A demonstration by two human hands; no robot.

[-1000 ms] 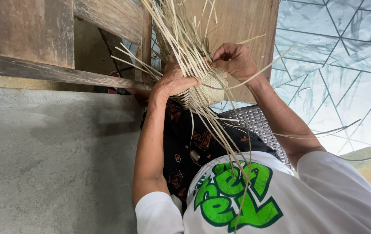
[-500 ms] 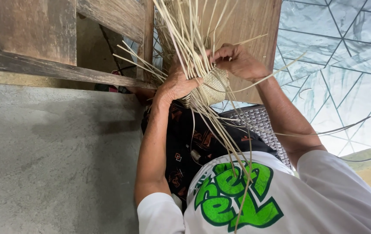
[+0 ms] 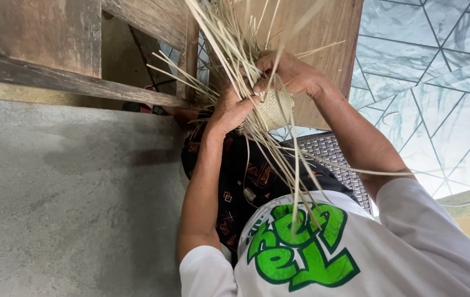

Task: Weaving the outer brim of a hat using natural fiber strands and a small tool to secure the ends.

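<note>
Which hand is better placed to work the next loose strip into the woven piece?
Probably the right hand: its fingertips pinch the strips at the rim of the woven piece, while the left hand is wrapped around that piece from the side, steadying it.

- Your left hand [image 3: 234, 110] is raised in front of you, fingers curled shut in a tight grip, knuckles toward the camera.
- Your right hand [image 3: 290, 71] sits just above and beside it, fingers bent and pinching, the two hands touching.
- Both forearms are bare and angle up from bent elbows, the left nearly straight up, the right slanting inward.
</note>
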